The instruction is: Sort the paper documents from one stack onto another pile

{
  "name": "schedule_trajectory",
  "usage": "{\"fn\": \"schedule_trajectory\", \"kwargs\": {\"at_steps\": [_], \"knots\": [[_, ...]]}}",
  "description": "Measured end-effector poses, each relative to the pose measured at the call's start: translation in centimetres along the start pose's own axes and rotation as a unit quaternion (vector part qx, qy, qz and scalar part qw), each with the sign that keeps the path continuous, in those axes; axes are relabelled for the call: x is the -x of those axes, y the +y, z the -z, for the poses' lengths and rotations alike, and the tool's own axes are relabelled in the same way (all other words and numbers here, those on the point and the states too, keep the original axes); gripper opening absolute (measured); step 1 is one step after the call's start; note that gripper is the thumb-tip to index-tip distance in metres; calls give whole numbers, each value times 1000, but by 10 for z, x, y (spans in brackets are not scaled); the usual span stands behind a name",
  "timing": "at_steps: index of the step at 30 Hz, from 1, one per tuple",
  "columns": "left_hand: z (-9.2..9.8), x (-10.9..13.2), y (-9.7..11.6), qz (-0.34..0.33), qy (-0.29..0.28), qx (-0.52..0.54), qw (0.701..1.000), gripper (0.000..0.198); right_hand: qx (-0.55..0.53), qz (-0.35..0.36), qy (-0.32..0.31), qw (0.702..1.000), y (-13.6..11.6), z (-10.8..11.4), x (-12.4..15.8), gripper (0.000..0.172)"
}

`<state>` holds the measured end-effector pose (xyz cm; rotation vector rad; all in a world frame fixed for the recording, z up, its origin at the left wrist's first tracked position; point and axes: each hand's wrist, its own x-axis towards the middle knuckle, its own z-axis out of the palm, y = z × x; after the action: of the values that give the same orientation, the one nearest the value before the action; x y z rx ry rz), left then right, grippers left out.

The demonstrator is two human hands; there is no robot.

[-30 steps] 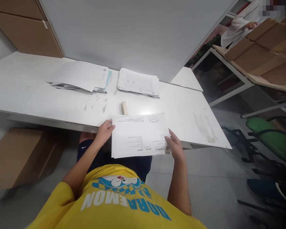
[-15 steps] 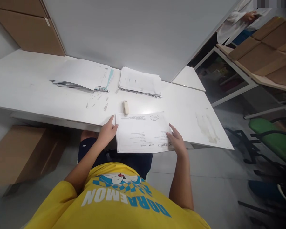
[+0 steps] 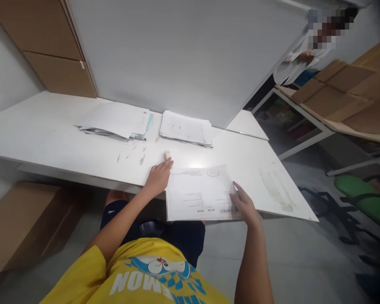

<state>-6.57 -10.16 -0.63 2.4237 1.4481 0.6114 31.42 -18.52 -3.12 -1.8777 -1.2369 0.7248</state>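
A sheaf of printed white papers (image 3: 202, 196) lies at the near edge of the white table (image 3: 237, 152), with its lower part jutting past the edge. My right hand (image 3: 243, 202) grips its right side, thumb on top and fingers along the edge. My left hand (image 3: 160, 175) is off the papers, just beyond their upper left corner. Its fingers close over the near end of a small cream stapler (image 3: 167, 154), which is partly hidden under them; the thumb cannot be seen clearly.
Two stacks of paper, a left stack (image 3: 114, 120) and a right stack (image 3: 186, 128), lie near the grey partition (image 3: 177, 55). A cardboard box (image 3: 22, 219) stands below the table on the left. A green chair (image 3: 364, 198) and a person in white (image 3: 291, 67) are at right.
My left hand has let go of the papers' left edge and moved forward to the stapler. My right hand still holds the papers. The camera view has shifted.
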Motion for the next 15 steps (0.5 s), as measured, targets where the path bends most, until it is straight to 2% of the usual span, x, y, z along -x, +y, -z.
{"fn": "schedule_trajectory", "kwargs": {"at_steps": [3,6,11,15], "knots": [[-2,-3,-6,14,-7,-2,1000,67,21,7,7,1000,8,-12,-3,69],[-1,-4,-7,20,-26,-10,999,77,41,-12,12,999,7,-19,-3,69],[-4,-5,-5,28,-35,-70,997,80,43,-42,12,998,0,-18,2,70],[-7,-8,-10,4,-52,-97,994,84,42,-45,4,998,0,-19,1,71]]}}
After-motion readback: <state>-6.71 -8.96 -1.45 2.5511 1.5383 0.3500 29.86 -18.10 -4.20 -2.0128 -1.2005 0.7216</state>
